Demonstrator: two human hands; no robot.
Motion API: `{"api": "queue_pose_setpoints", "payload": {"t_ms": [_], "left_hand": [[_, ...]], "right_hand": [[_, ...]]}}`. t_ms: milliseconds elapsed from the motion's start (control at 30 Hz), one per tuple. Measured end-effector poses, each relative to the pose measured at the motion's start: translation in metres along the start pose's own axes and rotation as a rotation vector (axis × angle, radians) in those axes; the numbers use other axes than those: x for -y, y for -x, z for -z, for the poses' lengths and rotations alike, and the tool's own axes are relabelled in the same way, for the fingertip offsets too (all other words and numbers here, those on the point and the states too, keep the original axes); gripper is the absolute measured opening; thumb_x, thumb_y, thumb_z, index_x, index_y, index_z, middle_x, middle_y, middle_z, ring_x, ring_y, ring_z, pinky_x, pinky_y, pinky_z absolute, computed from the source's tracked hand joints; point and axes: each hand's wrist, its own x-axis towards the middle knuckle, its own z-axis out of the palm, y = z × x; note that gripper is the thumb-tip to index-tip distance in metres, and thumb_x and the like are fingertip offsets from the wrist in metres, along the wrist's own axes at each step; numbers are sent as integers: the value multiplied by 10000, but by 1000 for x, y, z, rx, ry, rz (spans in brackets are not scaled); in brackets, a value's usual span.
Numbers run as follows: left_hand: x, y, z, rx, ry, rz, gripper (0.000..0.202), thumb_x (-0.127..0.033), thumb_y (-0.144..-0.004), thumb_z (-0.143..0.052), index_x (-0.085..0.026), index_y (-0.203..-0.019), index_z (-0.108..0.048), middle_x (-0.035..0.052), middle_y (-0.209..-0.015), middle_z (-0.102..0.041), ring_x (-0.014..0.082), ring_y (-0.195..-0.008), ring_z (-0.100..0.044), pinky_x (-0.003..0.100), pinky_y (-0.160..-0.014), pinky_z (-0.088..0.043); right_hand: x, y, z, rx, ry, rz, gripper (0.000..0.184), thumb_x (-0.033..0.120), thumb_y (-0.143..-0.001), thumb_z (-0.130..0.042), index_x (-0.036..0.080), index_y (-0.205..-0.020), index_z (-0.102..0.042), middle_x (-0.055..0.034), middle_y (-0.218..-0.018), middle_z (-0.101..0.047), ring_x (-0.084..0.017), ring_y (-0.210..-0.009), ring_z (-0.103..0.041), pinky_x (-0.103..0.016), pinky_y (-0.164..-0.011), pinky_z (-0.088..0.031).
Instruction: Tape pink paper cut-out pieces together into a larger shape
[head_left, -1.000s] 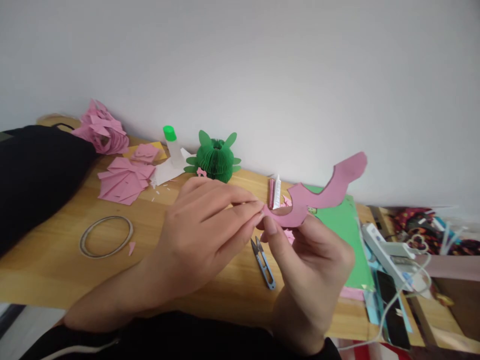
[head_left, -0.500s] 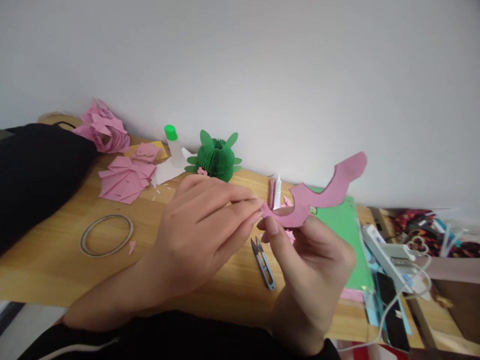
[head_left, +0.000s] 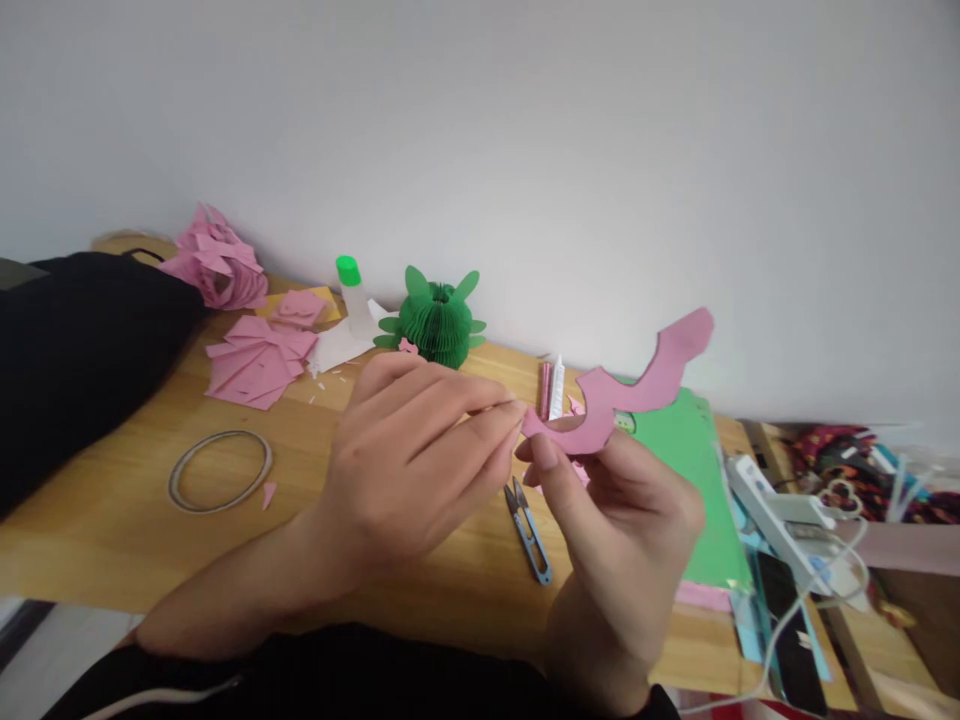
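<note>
A wavy cut strip of pink paper is held up above the table, its far end curving toward the upper right. My right hand pinches its lower curve between thumb and fingers. At the strip's left tip, the fingers of my left hand are closed in a pinch; the fingertips cover that end. Below and between the hands lies a pair of blue thread snips, blades pointing away. Small pink paper scraps are partly hidden behind my right hand.
A green paper cactus-like ball stands near the wall beside a green-capped glue bottle. Folded pink paper pieces and a tape roll lie left. Rightward are green sheets, a power strip and a phone.
The pink strip's free end has swung slightly left and bent inward. Both hands keep their pinch. The whole view has shifted a little.
</note>
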Motion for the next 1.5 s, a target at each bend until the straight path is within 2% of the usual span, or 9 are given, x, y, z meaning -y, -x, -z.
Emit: {"api": "queue_pose_setpoints", "payload": {"t_ms": [133, 233, 300, 367, 467, 533, 767, 967, 1500], "left_hand": [[14, 9, 3, 6, 13, 99, 105, -150, -871, -623, -249, -867, -655, -34, -860, -760, 148, -753, -701, 326, -730, -513], [49, 36, 7, 18, -66, 208, 80, -196, -871, -613, -241, -834, -668, -8, -873, -760, 181, -809, -705, 329, -766, -518], [81, 61, 12, 173, -155, 342, 146, -267, -883, -561, -224, -785, -660, 16, -814, -747, 200, -777, -695, 338, -742, -513], [114, 85, 21, 346, -264, 466, 186, -272, -866, -511, -214, -752, -645, 38, -782, -734, 213, -738, -679, 342, -700, -501], [150, 109, 33, 452, -365, 520, 206, -226, -843, -469, -194, -722, -632, 77, -751, -719, 229, -686, -654, 349, -656, -467], [162, 115, 36, 534, -415, 530, 193, -216, -828, -481, -192, -703, -626, 82, -737, -709, 235, -693, -642, 350, -661, -445], [167, 114, 30, 758, -559, 522, 202, -178, -816, -465, -172, -721, -644, 123, -797, -707, 283, -773, -630, 380, -704, -403], [162, 114, 32, 838, -646, 528, 243, -185, -866, -449, -138, -793, -676, 148, -877, -726, 290, -833, -637, 370, -718, -372], [164, 110, 30, 809, -676, 492, 271, -267, -874, -465, -157, -702, -644, 124, -811, -724, 263, -816, -622, 356, -744, -351]], "right_hand": [[-5, -7, 0, 40, -81, -74, 109, 260, -859, -690, 206, -765, -704, 10, -632, -645, -123, -541, -552, -249, -499, -443], [-15, -12, -1, 84, -174, -134, 129, 261, -836, -695, 191, -728, -703, 18, -575, -630, -104, -498, -530, -221, -465, -408], [-29, -8, -4, 125, -232, -232, 157, 288, -819, -696, 178, -706, -698, 17, -544, -620, -100, -475, -524, -215, -457, -403], [-47, 4, -10, 271, -280, -392, 270, 365, -799, -697, 163, -624, -659, 8, -482, -594, -106, -442, -516, -218, -440, -394], [-74, 30, -25, 413, -267, -673, 359, 478, -779, -660, 161, -615, -619, 28, -418, -538, -90, -370, -444, -214, -404, -335], [-86, 45, -35, 481, -270, -771, 362, 500, -747, -656, 172, -613, -582, 44, -427, -521, -88, -368, -448, -212, -397, -323], [-100, 63, -50, 587, -232, -900, 265, 334, -770, -653, 184, -589, -530, 79, -442, -466, -61, -356, -417, -188, -375, -290], [-103, 61, -48, 675, -165, -920, 147, 135, -839, -559, 157, -748, -673, 87, -465, -441, -53, -360, -378, -182, -383, -297], [-100, 63, -47, 699, -81, -898, 230, 174, -905, -504, 121, -843, -719, 67, -512, -435, -57, -392, -381, -191, -413, -310]]}}
